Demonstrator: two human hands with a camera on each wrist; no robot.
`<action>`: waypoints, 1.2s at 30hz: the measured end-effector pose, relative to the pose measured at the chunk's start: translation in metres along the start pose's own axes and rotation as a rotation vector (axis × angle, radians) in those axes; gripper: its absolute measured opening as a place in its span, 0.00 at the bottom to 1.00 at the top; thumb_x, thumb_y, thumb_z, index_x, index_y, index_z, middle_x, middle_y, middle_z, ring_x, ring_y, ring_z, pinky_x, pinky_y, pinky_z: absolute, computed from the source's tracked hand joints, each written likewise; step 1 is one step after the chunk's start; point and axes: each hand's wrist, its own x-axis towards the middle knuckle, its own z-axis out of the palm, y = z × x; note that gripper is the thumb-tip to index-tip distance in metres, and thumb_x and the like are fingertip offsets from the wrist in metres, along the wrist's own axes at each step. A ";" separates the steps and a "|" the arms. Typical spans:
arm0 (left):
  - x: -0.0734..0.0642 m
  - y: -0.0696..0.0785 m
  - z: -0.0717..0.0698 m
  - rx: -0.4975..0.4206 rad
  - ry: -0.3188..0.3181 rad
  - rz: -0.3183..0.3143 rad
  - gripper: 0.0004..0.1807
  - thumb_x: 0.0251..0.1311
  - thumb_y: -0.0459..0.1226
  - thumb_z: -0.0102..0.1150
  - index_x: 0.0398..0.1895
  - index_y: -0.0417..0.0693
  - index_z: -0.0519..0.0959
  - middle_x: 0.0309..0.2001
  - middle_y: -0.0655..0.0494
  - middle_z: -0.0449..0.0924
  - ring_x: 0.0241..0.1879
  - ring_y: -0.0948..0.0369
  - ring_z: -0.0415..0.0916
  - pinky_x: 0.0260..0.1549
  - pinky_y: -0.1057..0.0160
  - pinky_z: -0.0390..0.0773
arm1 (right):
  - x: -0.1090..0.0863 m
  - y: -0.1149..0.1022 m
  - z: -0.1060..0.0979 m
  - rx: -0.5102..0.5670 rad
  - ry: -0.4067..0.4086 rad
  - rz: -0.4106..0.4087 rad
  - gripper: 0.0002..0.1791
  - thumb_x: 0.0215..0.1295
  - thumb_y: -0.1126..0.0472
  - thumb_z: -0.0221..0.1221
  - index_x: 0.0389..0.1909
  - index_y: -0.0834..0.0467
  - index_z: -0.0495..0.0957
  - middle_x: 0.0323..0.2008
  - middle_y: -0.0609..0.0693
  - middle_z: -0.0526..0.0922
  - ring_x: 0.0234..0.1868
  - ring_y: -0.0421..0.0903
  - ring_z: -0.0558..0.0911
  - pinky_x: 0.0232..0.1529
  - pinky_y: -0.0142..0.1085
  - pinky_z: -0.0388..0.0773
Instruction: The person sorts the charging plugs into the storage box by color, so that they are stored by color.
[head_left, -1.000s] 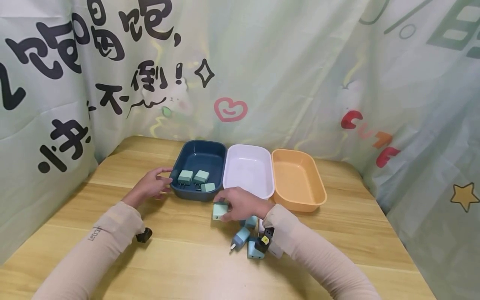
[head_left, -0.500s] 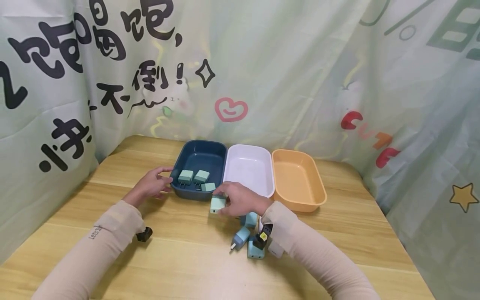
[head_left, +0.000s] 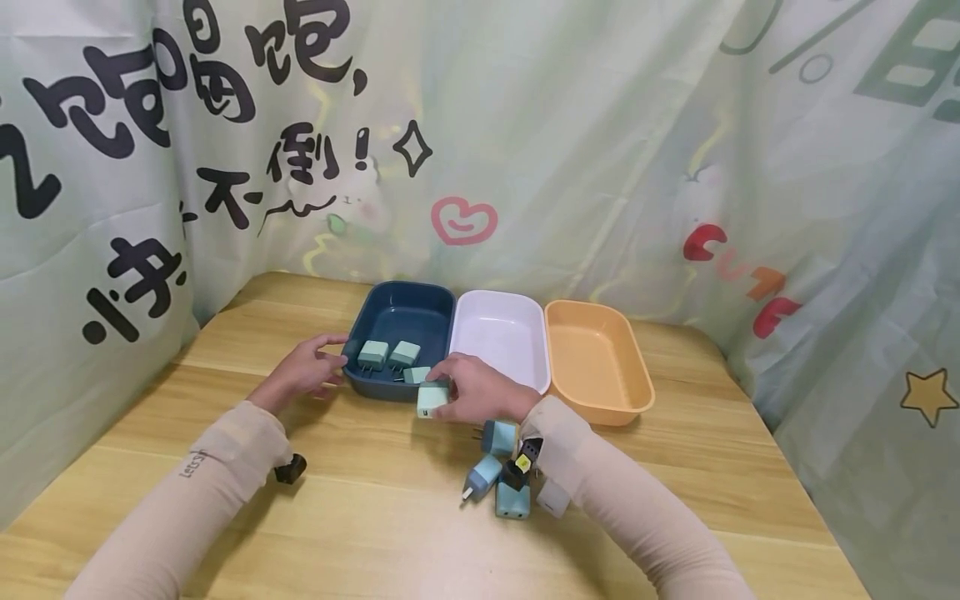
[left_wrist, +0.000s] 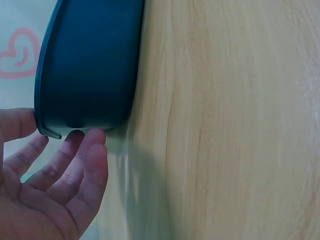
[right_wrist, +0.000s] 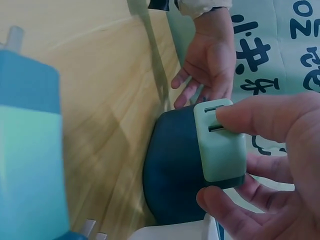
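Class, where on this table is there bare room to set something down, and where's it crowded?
Bare: the tabletop right of the orange tray, and the stretch between the left sleeve and the blue chargers. Crowded: beside the right sleeve, where those chargers cluster.

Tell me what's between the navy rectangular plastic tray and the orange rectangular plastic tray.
A lilac-white rectangular plastic tray, seen in the head view.

The left wrist view's top edge cuts off the navy tray [left_wrist: 90, 65], its contents hidden there.
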 end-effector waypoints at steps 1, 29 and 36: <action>0.000 0.000 0.000 0.001 0.000 0.000 0.28 0.74 0.38 0.44 0.75 0.48 0.55 0.62 0.32 0.68 0.55 0.42 0.74 0.43 0.50 0.80 | 0.001 0.000 -0.001 0.005 0.001 0.003 0.26 0.54 0.57 0.70 0.52 0.63 0.78 0.40 0.49 0.77 0.33 0.40 0.76 0.36 0.29 0.75; 0.003 -0.006 0.000 -0.023 -0.001 0.033 0.27 0.74 0.38 0.44 0.74 0.46 0.56 0.62 0.31 0.68 0.54 0.43 0.76 0.40 0.52 0.80 | 0.043 0.022 -0.014 0.164 0.094 0.157 0.24 0.54 0.52 0.71 0.48 0.61 0.79 0.35 0.48 0.81 0.34 0.43 0.79 0.37 0.33 0.76; 0.002 -0.005 0.000 -0.005 0.011 0.018 0.27 0.74 0.39 0.46 0.74 0.48 0.57 0.62 0.32 0.68 0.53 0.44 0.76 0.41 0.52 0.80 | 0.054 0.029 -0.015 0.173 0.096 0.152 0.25 0.50 0.55 0.73 0.47 0.61 0.80 0.38 0.50 0.81 0.34 0.44 0.79 0.38 0.33 0.76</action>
